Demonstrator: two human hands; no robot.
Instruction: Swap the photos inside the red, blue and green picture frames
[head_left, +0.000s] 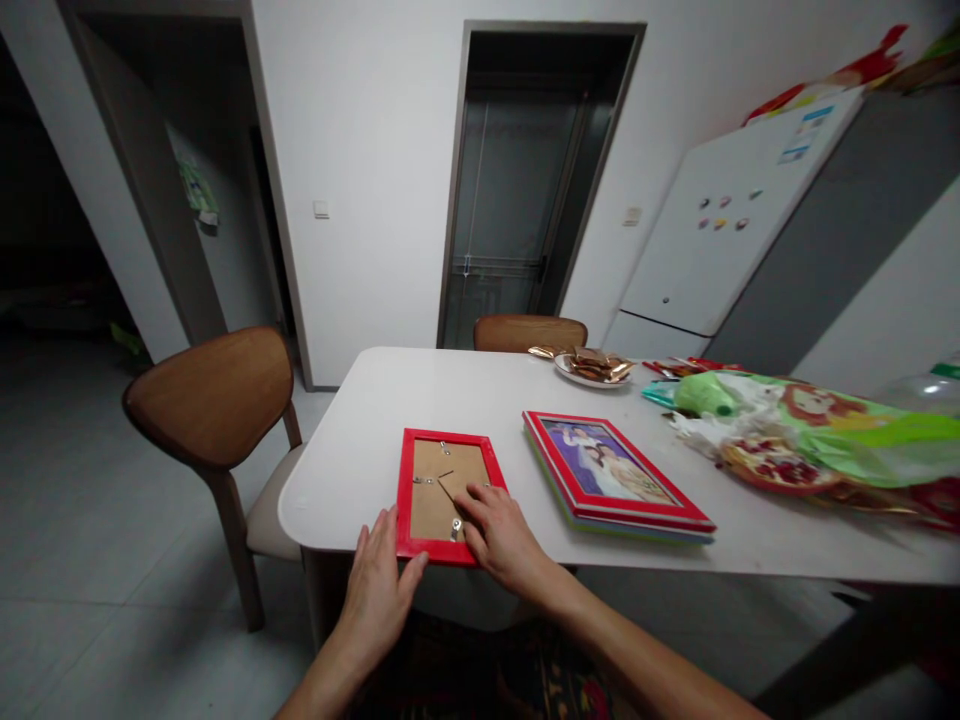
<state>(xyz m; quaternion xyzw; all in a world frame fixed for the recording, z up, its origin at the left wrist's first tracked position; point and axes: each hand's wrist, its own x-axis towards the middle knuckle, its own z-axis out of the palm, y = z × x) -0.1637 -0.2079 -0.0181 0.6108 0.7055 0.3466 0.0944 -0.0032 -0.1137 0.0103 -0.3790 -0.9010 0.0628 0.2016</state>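
A red picture frame lies face down on the white table, showing its brown cardboard back with small metal clips and a hinged stand. My left hand holds the frame's lower left corner, with the thumb along its bottom edge. My right hand presses on the cardboard back at the lower right, its fingers at the stand. Just to the right lies a second red frame, face up on a stack of frames, with a photo of two people in it.
A plate of wrapped sweets stands at the table's far side. Plastic bags and a plate of pomegranate lie at the right. Wooden chairs stand at the table, and a white refrigerator stands behind it.
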